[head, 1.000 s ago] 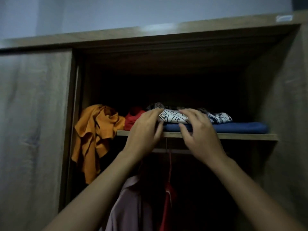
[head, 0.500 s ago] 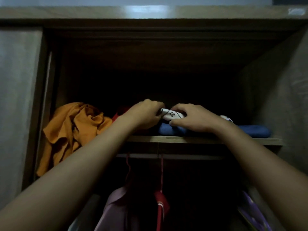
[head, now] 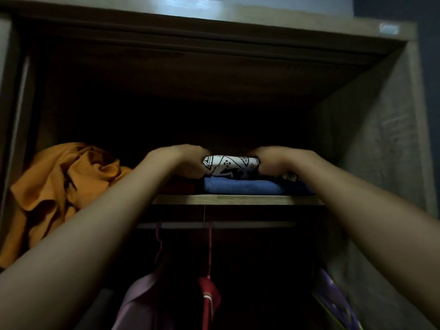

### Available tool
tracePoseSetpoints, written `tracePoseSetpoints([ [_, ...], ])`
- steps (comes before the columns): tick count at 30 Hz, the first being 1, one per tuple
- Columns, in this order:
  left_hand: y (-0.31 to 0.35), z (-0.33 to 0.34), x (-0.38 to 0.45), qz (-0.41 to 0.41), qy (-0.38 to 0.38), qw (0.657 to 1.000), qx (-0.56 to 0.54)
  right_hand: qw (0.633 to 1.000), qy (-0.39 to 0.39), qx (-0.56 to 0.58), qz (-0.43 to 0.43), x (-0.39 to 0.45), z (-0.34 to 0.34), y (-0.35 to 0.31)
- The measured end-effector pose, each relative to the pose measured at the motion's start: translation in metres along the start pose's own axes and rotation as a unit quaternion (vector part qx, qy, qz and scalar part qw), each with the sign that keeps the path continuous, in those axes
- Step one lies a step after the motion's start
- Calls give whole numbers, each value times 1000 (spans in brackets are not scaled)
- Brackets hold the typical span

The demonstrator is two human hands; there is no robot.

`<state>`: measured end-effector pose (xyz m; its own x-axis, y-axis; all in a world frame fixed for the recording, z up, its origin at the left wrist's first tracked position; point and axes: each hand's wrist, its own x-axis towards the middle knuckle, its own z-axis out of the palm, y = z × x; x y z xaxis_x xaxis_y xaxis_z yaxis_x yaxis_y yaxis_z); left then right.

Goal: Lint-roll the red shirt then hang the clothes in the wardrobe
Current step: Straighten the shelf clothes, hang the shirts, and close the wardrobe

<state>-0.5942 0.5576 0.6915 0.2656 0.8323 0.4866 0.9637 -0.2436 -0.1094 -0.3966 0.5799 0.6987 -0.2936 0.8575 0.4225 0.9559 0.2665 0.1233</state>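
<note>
A folded white cloth with a black pattern [head: 229, 166] lies on a folded blue garment [head: 240, 186] on the wardrobe's upper shelf [head: 238, 200]. My left hand [head: 184, 160] grips the patterned cloth's left end and my right hand [head: 273, 163] grips its right end, both reaching deep over the shelf with fingers mostly hidden behind the cloth. Below the shelf a red shirt [head: 209, 298] hangs on a red hanger [head: 209, 248] from the rail [head: 214, 225].
A crumpled orange garment [head: 64, 184] spills over the shelf's left end. A pale pink garment [head: 140, 303] hangs left of the red shirt, and a purple patterned cloth [head: 333, 303] hangs at the right. The wardrobe's side wall [head: 381, 163] stands close on the right.
Both hands have pushed farther back onto the shelf, sliding to either end of the patterned cloth, which now shows between them. The camera has come closer.
</note>
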Motion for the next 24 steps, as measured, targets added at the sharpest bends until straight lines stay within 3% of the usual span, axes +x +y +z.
tracePoseSetpoints([
  [5, 5, 9, 17, -6, 86, 995, 60, 997, 71, -17, -16, 7, -3, 17],
  [7, 16, 9, 23, -9, 95, 995, 28, 996, 87, 7, 3, 12, -2, 31],
  [11, 43, 16, 38, 14, 72, 992, -99, 992, 120, -23, 16, 4, 9, 56],
  [15, 52, 20, 40, 22, -12, 998, -55, 994, 107, -16, 34, -6, 23, 66],
  [21, 40, 11, 22, 91, -40, 995, -25, 998, 44, -55, 7, -25, 11, 60],
  [24, 36, 4, 12, 94, -59, 992, -58, 1000, 11, -3, 0, -36, 4, 59],
])
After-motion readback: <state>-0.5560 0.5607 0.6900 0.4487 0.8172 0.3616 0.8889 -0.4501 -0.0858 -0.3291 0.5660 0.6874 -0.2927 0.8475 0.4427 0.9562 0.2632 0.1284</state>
